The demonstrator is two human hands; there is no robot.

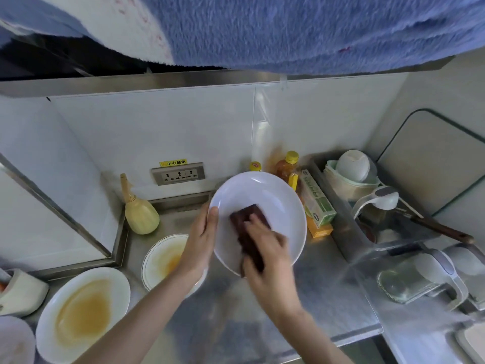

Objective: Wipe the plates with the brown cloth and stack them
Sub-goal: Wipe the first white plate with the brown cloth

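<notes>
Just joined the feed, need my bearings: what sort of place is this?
Most likely a home kitchen: a steel counter, condiment bottles against the tiled wall, and a dish rack holding bowls. Soiled plates wait nearby.

Yellow-capped bottle (286,166), socket strip (178,175)

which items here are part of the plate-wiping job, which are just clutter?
In the job:
- white plate, gripped at its rim by the left hand
- brown cloth, under the right hand
- two stained plates: large, small

Lying about:
- yellow-capped bottles
- green box
- gourd-shaped bottle
- dish rack
</notes>
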